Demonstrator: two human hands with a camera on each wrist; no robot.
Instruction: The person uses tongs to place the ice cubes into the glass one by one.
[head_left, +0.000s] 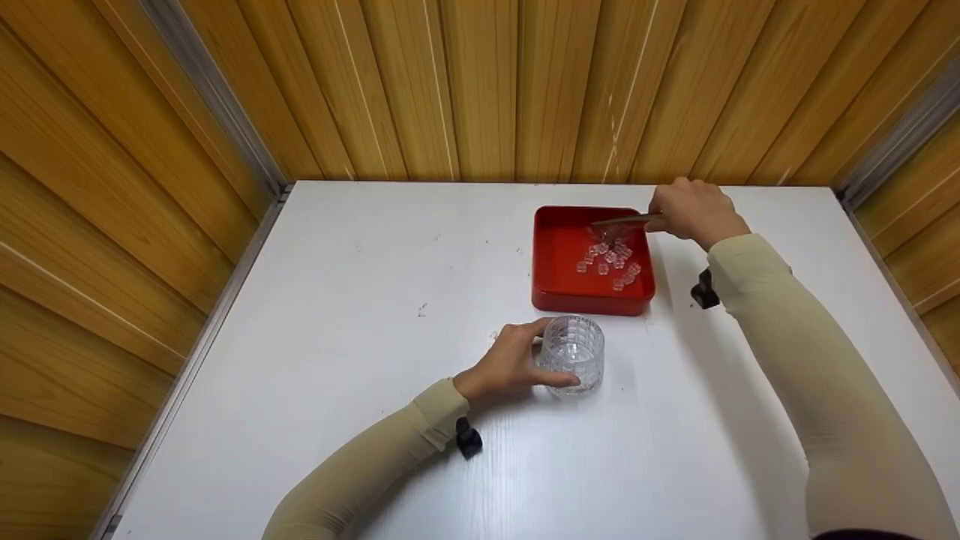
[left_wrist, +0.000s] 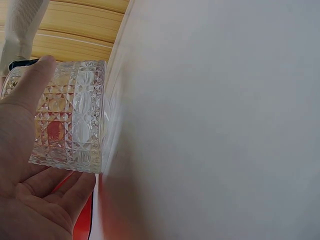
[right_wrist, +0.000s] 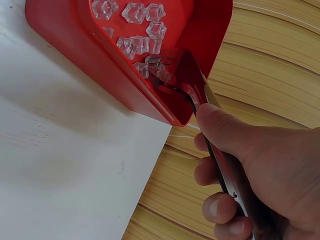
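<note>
My left hand [head_left: 510,364] holds a cut-glass tumbler [head_left: 574,356] on the white table, thumb on the near side and fingers on the far side. In the left wrist view, the patterned wall of the tumbler [left_wrist: 70,117] fills the space beside the thumb. With my right hand [head_left: 697,210] I grip metal tongs [right_wrist: 220,165] over the far right corner of a square red tray [head_left: 551,300]. The fork-like tips of the tongs are down among clear plastic-looking cubes [right_wrist: 135,12] in the tray. Whether a cube is between the tips I cannot tell.
The white table [head_left: 360,300] carries the tray, with the tumbler just in front of it. Yellow wooden slat walls [head_left: 480,90] rise at the back and sides. A metal frame post [head_left: 217,82] stands at the far left corner.
</note>
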